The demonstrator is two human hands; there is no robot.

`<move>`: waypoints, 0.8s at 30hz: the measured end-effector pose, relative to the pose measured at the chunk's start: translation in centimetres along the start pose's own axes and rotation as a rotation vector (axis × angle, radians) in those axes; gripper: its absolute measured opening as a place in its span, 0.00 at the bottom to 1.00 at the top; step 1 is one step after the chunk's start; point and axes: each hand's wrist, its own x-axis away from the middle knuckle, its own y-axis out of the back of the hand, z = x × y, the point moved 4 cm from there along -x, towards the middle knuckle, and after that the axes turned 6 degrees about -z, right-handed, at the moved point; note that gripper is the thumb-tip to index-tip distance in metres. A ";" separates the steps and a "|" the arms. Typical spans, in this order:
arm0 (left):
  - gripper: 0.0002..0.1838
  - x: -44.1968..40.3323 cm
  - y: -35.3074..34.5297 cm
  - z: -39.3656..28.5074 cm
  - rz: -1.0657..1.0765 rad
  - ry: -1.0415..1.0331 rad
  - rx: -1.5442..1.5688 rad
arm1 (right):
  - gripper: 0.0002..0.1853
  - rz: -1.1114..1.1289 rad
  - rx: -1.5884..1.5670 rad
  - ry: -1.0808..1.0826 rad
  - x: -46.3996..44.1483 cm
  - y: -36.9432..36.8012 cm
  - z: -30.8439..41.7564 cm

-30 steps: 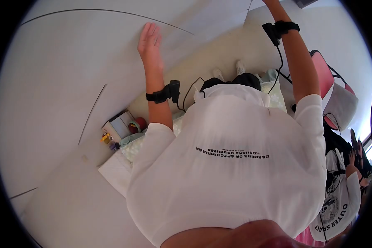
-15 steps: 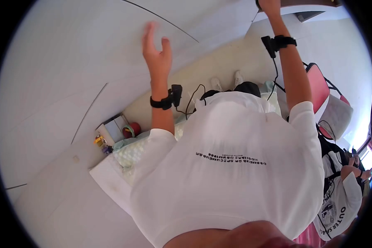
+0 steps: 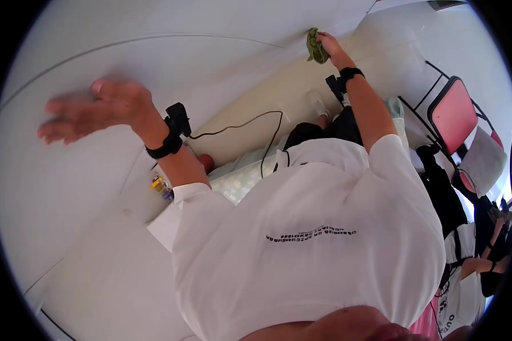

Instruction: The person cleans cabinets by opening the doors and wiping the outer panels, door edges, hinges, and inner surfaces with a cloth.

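Note:
My left hand (image 3: pixel 99 111) is stretched out beside a large white panelled surface (image 3: pixel 170 71), fingers extended and somewhat blurred. It holds nothing; whether it touches the surface I cannot tell. A crumpled olive-green cloth (image 3: pixel 316 46) is gripped in my right hand (image 3: pixel 333 50), close to the lower part of that white surface. Each wrist wears a black strap with a small black box, the left box (image 3: pixel 178 119) trailing a black cable (image 3: pixel 239 122).
A folding chair with a pink back (image 3: pixel 454 113) and a grey cushion (image 3: pixel 483 162) stands at right. Below it, people in white shirts (image 3: pixel 461 301) are partly visible. Small yellow and purple figures (image 3: pixel 160 186) and patterned bedding (image 3: pixel 233 184) lie at left.
My left hand has swung out to the left and lower. My right hand, earlier cut off at the top edge, has come down and left, showing the green cloth.

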 end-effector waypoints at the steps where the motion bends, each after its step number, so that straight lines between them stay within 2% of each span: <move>1: 0.35 -2.2 3.6 -0.2 -0.059 -0.017 -0.103 | 0.28 0.042 -0.037 0.020 1.7 -2.2 -1.1; 2: 0.35 -2.1 2.6 -1.0 -0.039 -0.020 -0.098 | 0.29 0.109 -0.097 -0.112 0.5 -2.2 -3.4; 3: 0.34 -2.6 2.4 -1.3 -0.046 -0.107 -0.075 | 0.30 0.176 -0.167 -0.239 0.3 -2.7 -4.8; 4: 0.34 -3.4 2.9 -2.2 -0.063 -0.196 -0.055 | 0.30 0.178 -0.179 -0.244 0.3 -2.6 -5.4; 6: 0.33 -4.4 3.2 -3.3 -0.068 -0.235 -0.080 | 0.32 0.228 -0.287 -0.395 1.0 -4.2 -6.6; 7: 0.33 -4.9 3.5 -3.9 -0.077 -0.269 -0.104 | 0.32 0.233 -0.294 -0.403 0.9 -4.8 -7.1; 9: 0.33 -5.9 4.2 -5.6 -0.038 -0.334 -0.125 | 0.34 0.146 -0.515 -0.324 0.2 -5.8 -8.0; 10: 0.33 -6.4 4.4 -7.0 -0.039 -0.269 -0.095 | 0.27 0.116 -0.595 -0.329 0.3 -5.8 -8.2; 11: 0.33 -6.8 4.4 -8.0 -0.052 -0.199 -0.065 | 0.27 0.119 -0.603 -0.326 -0.6 -5.8 -8.6; 13: 0.34 -7.0 4.3 -8.6 -0.051 -0.164 -0.040 | 0.07 0.248 -0.777 -0.322 -1.7 -7.4 -9.5; 16: 0.35 -7.0 4.2 -7.9 -0.051 -0.150 0.008 | 0.07 0.305 -0.912 -0.369 -1.6 -7.6 -9.3; 18: 0.37 -7.3 4.0 -7.6 0.012 -0.304 -0.040 | 0.06 0.320 -0.935 -0.357 -1.9 -7.4 -9.1; 19: 0.37 -7.1 4.2 -7.4 0.001 -0.307 -0.040 | 0.06 0.334 -0.954 -0.365 -1.6 -7.6 -9.2; 21: 0.36 -7.2 4.1 -7.9 -0.089 -0.242 0.078 | 0.06 0.328 -0.888 -0.380 -0.9 -7.3 -8.6; 24: 0.36 -6.8 4.2 -7.7 -0.094 -0.171 0.056 | 0.07 0.323 -0.741 -0.368 -0.4 -6.3 -8.9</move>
